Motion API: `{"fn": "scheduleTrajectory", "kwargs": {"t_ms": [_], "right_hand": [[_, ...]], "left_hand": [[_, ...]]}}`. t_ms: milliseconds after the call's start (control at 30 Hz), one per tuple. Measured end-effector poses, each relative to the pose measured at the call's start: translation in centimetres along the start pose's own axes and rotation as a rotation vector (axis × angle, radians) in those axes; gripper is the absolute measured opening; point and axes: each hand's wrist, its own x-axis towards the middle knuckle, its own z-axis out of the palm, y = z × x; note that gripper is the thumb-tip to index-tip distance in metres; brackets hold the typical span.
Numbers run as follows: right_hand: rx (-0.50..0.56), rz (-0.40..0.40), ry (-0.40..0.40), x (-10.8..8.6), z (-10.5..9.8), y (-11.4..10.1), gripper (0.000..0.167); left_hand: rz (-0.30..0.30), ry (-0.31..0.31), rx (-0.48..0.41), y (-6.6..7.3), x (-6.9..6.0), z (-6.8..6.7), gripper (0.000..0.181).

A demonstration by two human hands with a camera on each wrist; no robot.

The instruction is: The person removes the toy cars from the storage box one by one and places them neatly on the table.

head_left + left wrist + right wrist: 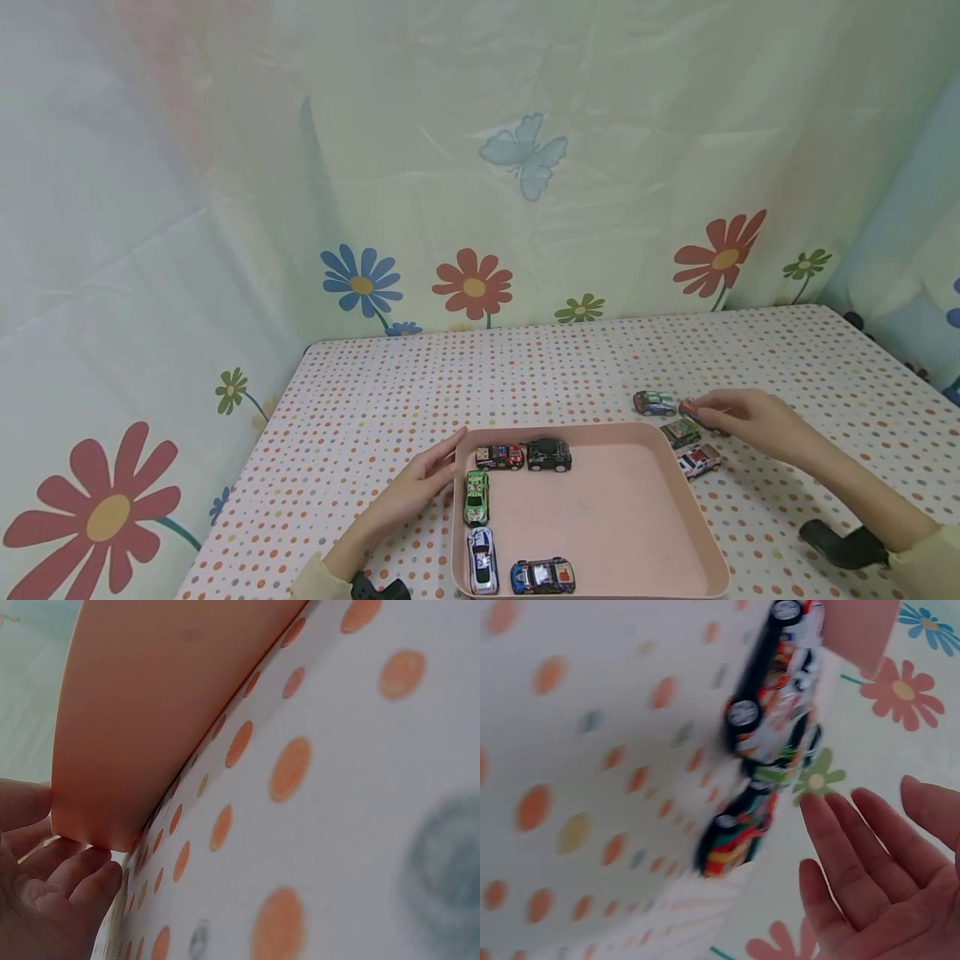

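My left hand (pixel 420 487) holds the far left corner of a pink tray (pixel 622 433), thumb and fingers against its rim and outer wall in the left wrist view. Fingers extended, my right hand (pixel 750 421) hovers at a red toy car (pixel 687 407) right of the tray and partly covers it. Nothing is in its grasp in the right wrist view, where the red car (pixel 739 832) stands apart from the fingers. Close by are a blue-green toy car (pixel 655 403), a green toy car (pixel 681 432) and a white-and-red toy car (pixel 699 461).
Inside the tray, a dark patterned car (pixel 498 457) and black car (pixel 549 455) line the far wall. A green car (pixel 477 497) and white-blue car (pixel 483 560) line the left. Another blue car (pixel 543 576) sits near the front. A dotted cloth (pixel 390 400) covers the table.
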Motion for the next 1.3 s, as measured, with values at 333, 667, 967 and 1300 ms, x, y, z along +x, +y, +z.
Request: {"fn": "scheduleTrajectory", "kwargs": {"t_ms": [333,667,967,1300], "right_hand": [[-0.038,-0.187,0.081,0.2,1.0,-3.2,0.036],[-0.095,-0.285,-0.120,0.1,3.3,-4.8,0.056],[-0.224,-0.289,-0.188,-0.9,5.0,-4.3,0.070],[-0.325,-0.292,-0.114,-1.6,6.2,-4.4,0.077]], "left_hand": [[0.005,0.007,0.018,0.1,0.2,0.0,0.052],[0.041,0.005,0.052,0.4,0.2,0.0,0.052],[0.084,0.054,0.104,1.0,0.2,-0.2,0.052],[0.242,0.077,0.328,5.9,0.4,0.0,0.046]]}}
